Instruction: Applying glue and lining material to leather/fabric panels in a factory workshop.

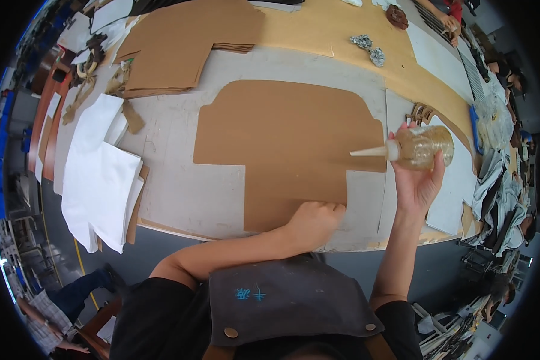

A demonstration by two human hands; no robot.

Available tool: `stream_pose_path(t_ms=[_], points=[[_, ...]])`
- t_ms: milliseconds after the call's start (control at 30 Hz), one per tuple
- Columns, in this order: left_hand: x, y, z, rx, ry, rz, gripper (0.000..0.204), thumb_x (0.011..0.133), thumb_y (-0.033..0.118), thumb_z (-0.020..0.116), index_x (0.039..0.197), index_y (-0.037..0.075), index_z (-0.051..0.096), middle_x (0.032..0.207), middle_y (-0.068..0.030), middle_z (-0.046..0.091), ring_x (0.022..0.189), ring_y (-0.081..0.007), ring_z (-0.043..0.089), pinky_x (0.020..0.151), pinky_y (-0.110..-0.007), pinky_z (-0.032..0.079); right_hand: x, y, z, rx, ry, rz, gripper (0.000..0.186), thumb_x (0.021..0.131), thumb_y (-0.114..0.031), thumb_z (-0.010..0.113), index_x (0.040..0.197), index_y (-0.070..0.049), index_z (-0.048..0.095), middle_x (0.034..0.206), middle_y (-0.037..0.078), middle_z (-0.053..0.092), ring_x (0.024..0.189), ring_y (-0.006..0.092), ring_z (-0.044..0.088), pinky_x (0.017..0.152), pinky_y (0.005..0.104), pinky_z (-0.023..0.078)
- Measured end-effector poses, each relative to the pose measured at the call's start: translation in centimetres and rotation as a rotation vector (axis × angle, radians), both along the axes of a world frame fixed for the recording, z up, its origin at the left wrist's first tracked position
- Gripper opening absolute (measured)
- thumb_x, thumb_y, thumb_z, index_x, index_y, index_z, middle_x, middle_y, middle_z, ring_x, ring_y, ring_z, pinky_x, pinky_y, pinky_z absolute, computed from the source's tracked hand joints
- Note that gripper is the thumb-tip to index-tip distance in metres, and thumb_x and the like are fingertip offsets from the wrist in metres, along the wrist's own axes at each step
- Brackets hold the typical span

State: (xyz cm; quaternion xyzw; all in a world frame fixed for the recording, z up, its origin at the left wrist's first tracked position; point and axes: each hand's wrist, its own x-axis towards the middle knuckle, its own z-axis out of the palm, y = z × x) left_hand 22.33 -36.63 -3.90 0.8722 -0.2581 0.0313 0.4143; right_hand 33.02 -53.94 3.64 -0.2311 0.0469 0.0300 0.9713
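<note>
A brown sheet (288, 126), cut to a wide top and a narrower lower part, lies flat on the grey work board (168, 198). My right hand (417, 183) is wrapped round a clear squeeze bottle (423, 147) with some yellowish contents. The bottle is tilted onto its side, its long cream nozzle pointing left over the sheet's right part. My left hand (317, 225) rests closed on the sheet's lower right corner. Its fingertips are curled out of sight, so anything between them is hidden.
Stacked brown pieces (168, 54) lie at the far left, with folded white sheets (102, 174) nearer me. Crumpled foil (369, 49) sits at the far side. White sheets (453, 186) lie to the right, and another person's hand (450, 27) shows at the far right.
</note>
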Motion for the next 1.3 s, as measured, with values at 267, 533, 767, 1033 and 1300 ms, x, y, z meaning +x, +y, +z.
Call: stream_pose_path(t_ms=[267,533,767,1033,1300], points=[[1.5,3.7,0.6,-0.058,0.033,0.194,0.023,0.082,0.021,0.065,0.095,0.002,0.062,0.089,-0.0107,0.061,0.084,-0.028,0.06,0.077,-0.038,0.049,4.7,9.1,-0.6,-0.008,0.039,0.152,0.054,0.084,-0.014,0.065,0.131,-0.005,0.039,0.128,0.021,0.044,0.127,0.0402,0.038,0.108,0.0602,0.028],[2.3,11.4,-1.5,0.368,-0.011,0.551,0.055,0.079,0.03,0.067,0.123,0.002,0.052,0.139,-0.0221,0.036,0.129,-0.0397,0.033,0.103,-0.055,0.027,6.3,18.4,-2.8,-0.387,-0.073,0.37,0.055,0.086,-0.011,0.063,0.133,-0.001,0.035,0.131,0.02,0.043,0.13,0.0392,0.036,0.11,0.0542,0.03],[3.5,13.5,-2.2,0.354,-0.013,0.67,0.055,0.079,0.032,0.067,0.123,0.004,0.053,0.138,-0.0212,0.038,0.13,-0.0391,0.033,0.103,-0.054,0.028,7.1,23.5,-4.6,-0.677,-0.199,0.338,0.039,0.079,-0.006,0.071,0.113,-0.003,0.052,0.106,0.006,0.058,0.097,0.0142,0.056,0.085,0.031,0.046],[3.8,13.2,-1.8,0.366,0.017,0.68,0.05,0.079,0.032,0.066,0.121,0.005,0.056,0.136,-0.0187,0.041,0.13,-0.0373,0.034,0.103,-0.053,0.027,6.9,25.9,-4.4,-0.945,-0.454,0.327,0.026,0.075,-0.005,0.074,0.096,-0.002,0.059,0.101,0.005,0.058,0.086,0.0124,0.057,0.075,0.027,0.048],[3.7,13.3,-1.9,0.347,0.026,0.682,0.052,0.078,0.032,0.067,0.121,0.005,0.055,0.136,-0.0181,0.041,0.129,-0.0373,0.034,0.103,-0.053,0.027,7.5,25.9,-4.0,-1.399,-0.696,0.317,0.082,0.061,-0.02,0.088,0.121,0.005,0.039,0.108,0.013,0.055,0.094,0.0208,0.059,0.079,0.0307,0.051]])
